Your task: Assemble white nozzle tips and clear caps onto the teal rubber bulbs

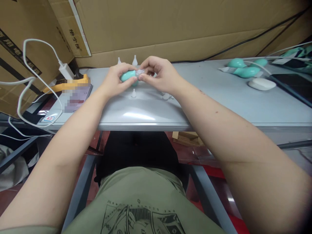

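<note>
Teal bulb (pixel 126 76) in left fingers (pixel 127 84), clear nozzle (pixel 139 72) in right fingers (pixel 148 79).

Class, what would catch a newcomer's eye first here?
Probably the turquoise bulb in the left hand, with the right hand at its clear tip, above the grey table. Next come more turquoise bulbs at the table's right and the white cable looping at far left.

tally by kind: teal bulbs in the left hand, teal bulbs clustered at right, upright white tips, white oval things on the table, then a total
Teal bulb in left hand: 1
Clustered teal bulbs: 3
Upright white tips: 3
White oval thing: 1
Total: 8

Not counted: small pale pieces, partly hidden.
</note>
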Tool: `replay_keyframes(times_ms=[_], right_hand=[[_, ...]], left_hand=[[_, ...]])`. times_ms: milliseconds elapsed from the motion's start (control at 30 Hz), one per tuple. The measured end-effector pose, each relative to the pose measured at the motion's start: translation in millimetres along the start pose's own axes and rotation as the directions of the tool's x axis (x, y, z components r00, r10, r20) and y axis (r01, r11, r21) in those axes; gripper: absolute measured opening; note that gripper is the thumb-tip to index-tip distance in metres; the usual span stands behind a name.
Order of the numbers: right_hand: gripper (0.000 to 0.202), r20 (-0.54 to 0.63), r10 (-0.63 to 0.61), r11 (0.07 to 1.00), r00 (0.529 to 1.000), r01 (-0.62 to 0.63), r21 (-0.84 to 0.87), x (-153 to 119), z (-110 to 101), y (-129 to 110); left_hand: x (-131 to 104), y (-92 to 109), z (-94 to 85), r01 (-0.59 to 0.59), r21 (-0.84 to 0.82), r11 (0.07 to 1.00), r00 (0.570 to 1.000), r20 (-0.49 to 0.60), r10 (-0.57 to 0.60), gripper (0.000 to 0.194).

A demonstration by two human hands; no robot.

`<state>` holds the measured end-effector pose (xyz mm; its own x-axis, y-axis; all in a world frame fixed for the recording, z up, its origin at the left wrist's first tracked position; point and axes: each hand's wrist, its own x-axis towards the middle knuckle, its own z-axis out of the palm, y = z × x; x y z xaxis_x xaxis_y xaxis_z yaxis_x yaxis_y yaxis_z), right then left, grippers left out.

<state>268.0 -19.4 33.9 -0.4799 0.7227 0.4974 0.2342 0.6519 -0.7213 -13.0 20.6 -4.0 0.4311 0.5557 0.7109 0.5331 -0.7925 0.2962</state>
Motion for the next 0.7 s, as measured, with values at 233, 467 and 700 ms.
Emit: replay_keyframes(times_ms=[233, 467, 700], right_hand=[[0.053, 0.130, -0.084, 0.979, 0.988, 0.107, -0.175, -4.6, 2.0, -5.8], [0.022, 0.499, -0.062, 0.832, 0.864, 0.321, -0.453, -9.9, 18.5, -15.9], [0.018, 0.324, 0.025, 0.990, 0.946, 0.023, -0.141, -9.6, -11.3, -11.4]], left_hand=[[4.7, -29.9, -16.7, 0.179, 0.072, 0.981, 0.957, -0.246, -0.157, 0.045], [0.3, -34.1, -15.5, 0.162, 0.078, 0.984, 0.976, -0.163, -0.148, 0.042], [-3.1, -19.3, -15.0, 0.090, 0.057, 0.994, 0.995, -0.058, -0.086, 0.050]])
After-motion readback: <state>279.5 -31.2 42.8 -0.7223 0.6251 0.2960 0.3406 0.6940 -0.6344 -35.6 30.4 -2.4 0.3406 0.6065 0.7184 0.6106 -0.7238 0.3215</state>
